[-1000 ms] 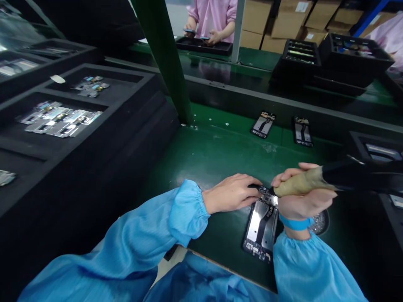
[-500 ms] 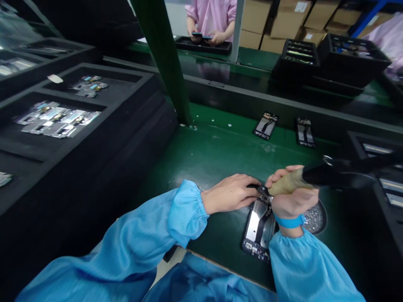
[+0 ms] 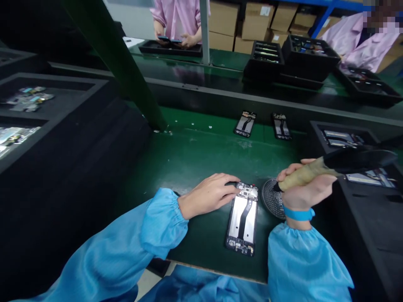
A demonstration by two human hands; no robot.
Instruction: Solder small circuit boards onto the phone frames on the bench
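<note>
An open phone frame [image 3: 242, 218] lies on the green mat near the front edge, its circuit board at the top end. My left hand [image 3: 209, 195] rests flat beside it, fingertips pressing the frame's top left corner. My right hand [image 3: 307, 188] grips an electric screwdriver [image 3: 333, 165] with a tan taped handle and black body. The driver's tip hangs over a round dish of small screws [image 3: 272, 199] just right of the phone.
Two more phone frames [image 3: 245, 123] [image 3: 281, 126] lie farther back on the mat. Black foam trays [image 3: 47, 105] with parts rise on the left, another tray [image 3: 346, 140] on the right. A green post [image 3: 119, 71] slants up. Across the line, people in pink sleeves [image 3: 179, 16] work at black trays.
My right hand has lifted the screwdriver off the phone's top end and moved it right, over the screw dish. The view has shifted rightward. My left hand stays on the frame.
</note>
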